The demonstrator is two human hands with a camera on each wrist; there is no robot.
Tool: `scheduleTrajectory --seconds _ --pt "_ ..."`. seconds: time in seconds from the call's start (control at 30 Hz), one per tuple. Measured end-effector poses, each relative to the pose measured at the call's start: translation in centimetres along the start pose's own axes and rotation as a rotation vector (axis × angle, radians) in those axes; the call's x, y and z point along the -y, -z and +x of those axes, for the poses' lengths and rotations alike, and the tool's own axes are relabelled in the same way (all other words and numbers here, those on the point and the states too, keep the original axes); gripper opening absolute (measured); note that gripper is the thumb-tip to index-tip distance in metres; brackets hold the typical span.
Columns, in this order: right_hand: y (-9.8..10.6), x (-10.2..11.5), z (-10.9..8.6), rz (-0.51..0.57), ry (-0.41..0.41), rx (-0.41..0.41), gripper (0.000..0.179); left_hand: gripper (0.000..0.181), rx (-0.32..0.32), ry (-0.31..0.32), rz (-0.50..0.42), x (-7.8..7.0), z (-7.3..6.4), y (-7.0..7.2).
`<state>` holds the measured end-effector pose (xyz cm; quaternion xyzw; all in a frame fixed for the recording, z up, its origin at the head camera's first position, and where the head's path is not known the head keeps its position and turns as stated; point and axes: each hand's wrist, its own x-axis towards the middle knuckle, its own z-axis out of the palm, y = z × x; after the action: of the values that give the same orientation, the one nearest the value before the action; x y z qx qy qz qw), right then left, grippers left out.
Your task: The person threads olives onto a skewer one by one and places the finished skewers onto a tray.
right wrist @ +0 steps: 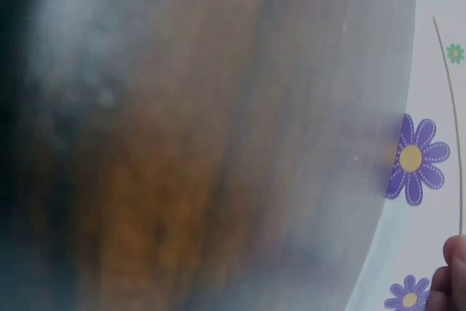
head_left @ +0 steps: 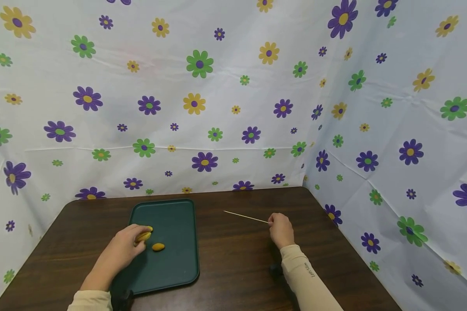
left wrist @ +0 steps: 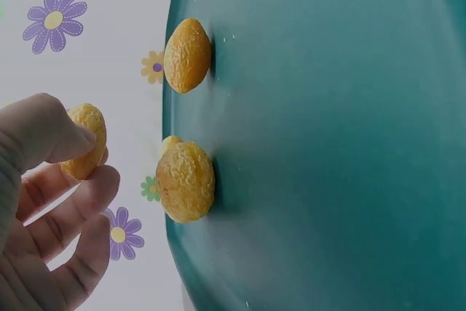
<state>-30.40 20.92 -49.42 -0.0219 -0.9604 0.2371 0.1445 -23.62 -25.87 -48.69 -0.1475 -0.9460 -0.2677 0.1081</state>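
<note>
Between thumb and fingertips, my left hand [head_left: 120, 248] pinches a small wrinkled yellow fruit [left wrist: 89, 136], held above the green tray [head_left: 177, 268]. Two more wrinkled fruits lie on the tray in the left wrist view: a smoother orange-yellow oval one [left wrist: 188, 56] and a rounder yellow one [left wrist: 186, 182], with a bit of yellow showing behind the latter. Over the table to the right of the tray, my right hand [head_left: 282, 231] grips a thin wooden skewer [head_left: 246, 216] by one end. Its free tip points left, toward the tray.
A dark brown wooden table [head_left: 233, 255] carries the tray on its left side. White cloth [head_left: 233, 86] with purple, green and yellow flowers hangs behind the table and along its right side. Much of the right wrist view is a blurred brown surface.
</note>
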Motion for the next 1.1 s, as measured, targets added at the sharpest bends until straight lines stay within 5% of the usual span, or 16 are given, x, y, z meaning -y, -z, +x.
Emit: scheduleTrajectory --seconds 0.37,1.1 --pt "1.3 -0.7 0.9 0.014 0.064 -0.129 0.011 0.029 -0.037 0.002 -0.033 -0.3 1.1 0.4" --pt "2.5 0.2 2.5 0.085 0.160 -0.146 0.011 0.029 -0.011 -0.060 -0.105 -0.5 3.3 0.7"
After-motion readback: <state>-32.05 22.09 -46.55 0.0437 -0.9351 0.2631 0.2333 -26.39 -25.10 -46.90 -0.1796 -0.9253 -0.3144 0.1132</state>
